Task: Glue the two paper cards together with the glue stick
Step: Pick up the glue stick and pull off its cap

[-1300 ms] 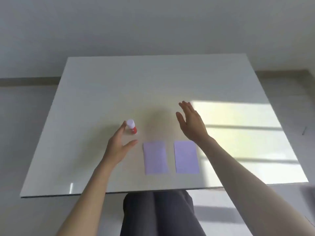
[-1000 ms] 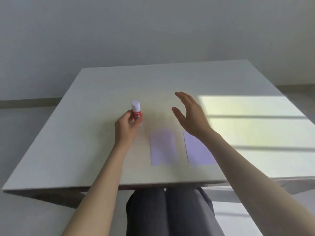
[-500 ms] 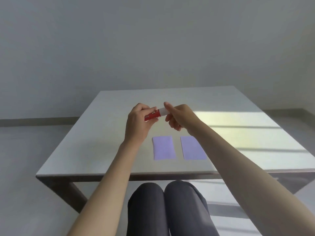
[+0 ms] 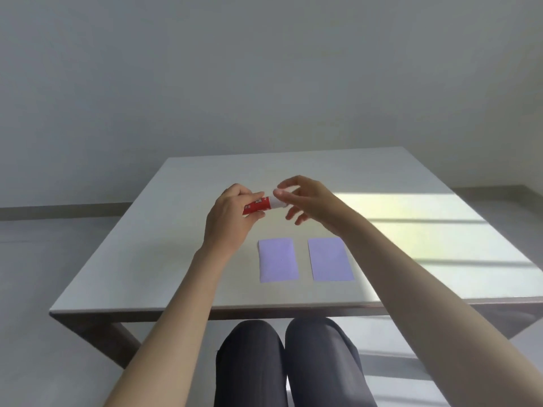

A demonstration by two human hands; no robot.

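Holding 1 glue stick (image 4: 258, 205), 2 cards (image 4: 277, 263)

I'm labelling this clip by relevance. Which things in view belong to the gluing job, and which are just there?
Job: glue stick, left card, right card, left hand, right hand.
Just there: table, nothing else on it.

We sit in a bare, plain room: a white table (image 4: 188, 259) under our hands, a blank grey wall (image 4: 264, 69) beyond them, sunlight stripes to their right.
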